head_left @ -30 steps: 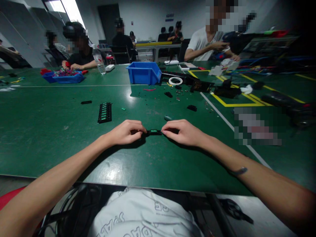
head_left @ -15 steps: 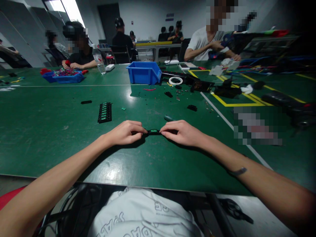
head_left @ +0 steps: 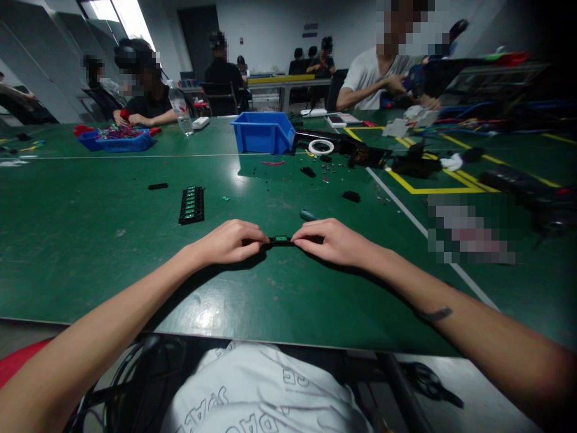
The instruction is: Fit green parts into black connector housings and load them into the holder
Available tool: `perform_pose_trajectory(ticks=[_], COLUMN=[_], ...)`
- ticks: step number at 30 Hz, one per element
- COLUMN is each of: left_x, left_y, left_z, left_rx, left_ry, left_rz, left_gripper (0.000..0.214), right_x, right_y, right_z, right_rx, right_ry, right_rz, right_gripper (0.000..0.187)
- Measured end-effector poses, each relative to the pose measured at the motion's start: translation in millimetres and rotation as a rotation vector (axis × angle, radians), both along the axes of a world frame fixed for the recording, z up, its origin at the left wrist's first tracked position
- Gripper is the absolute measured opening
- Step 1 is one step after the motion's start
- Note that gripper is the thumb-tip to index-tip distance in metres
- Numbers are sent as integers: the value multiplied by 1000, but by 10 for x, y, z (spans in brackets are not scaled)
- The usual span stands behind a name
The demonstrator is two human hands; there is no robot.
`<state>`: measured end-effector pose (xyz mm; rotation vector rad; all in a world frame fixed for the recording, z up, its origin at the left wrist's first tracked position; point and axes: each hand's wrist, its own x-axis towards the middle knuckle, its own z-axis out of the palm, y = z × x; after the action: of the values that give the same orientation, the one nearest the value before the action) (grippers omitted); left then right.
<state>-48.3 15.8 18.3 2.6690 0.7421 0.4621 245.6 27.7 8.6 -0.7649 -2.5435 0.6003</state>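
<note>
I find both grips closed. The left hand [head_left: 234, 242] pinches the left end of a small black holder [head_left: 280, 243] and the right hand [head_left: 331, 242] pinches its right end, at frame centre; whether it touches the bench [head_left: 225, 294], I cannot tell. I judge that uneven pressure could tilt the holder and dislodge its green insert [head_left: 281, 238]; fingertips could slip on such short ends. A tool handle [head_left: 308, 214], partly hidden behind the right hand, could be knocked by the knuckles. The bench top is green, scuffed and glossy; a dropped part could slide. A blue bin [head_left: 265, 135] stands upper centre. The room is dim, with a window [head_left: 107, 10] upper left and a white-shirted co-worker [head_left: 366, 78] upper right.
</note>
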Motion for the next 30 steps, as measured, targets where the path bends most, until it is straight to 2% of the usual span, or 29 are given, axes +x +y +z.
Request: perform_pose_trajectory(ticks=[7,16,24,30], left_x=[7,10,49,249], left_y=[-4,-26,-37,-61], left_z=[10,-31,-71,-187], left_rx=[-20,-34,13,100], left_ry=[7,-49,-122,-109], left_rz=[15,29,197,212], left_gripper=[31,31,30,38], right_x=[-7,-10,-10,-26], right_y=[1,-20,-28,-32], right_z=[3,-32,-48,-56], right_rx=[-17,32,6,-30], right_ry=[-4,30,35,45], right_rz=[-13,-35,-98,-126], right_gripper=[22,22,23,23])
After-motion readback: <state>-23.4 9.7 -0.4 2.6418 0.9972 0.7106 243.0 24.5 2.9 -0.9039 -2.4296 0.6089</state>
